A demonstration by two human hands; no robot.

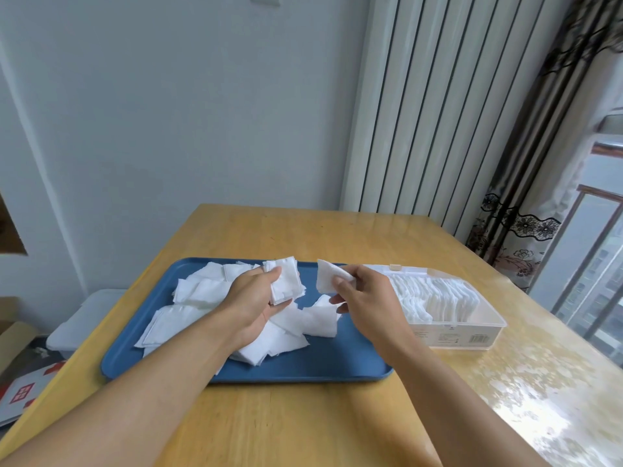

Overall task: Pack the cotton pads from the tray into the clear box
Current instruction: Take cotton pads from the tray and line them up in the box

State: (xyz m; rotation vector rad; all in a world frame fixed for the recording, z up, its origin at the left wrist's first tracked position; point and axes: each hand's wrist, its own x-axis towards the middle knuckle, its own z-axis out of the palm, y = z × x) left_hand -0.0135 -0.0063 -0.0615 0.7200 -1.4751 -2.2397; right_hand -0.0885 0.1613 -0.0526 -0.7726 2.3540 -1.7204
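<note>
Over one blue tray [303, 365], left hand [251, 298] grips a small stack [286, 279]; right hand [365, 294] pinches one pad [328, 276]. One clear box [472, 335] right, partly filled.

Cotton pads [286, 281] in both hands

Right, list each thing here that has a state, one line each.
Clear box: open, partly filled with a row of upright pads.
Blue tray: on the table, loose cotton pads piled in it.
Left hand: grips a small stack of pads.
Right hand: pinches a single pad.
</note>
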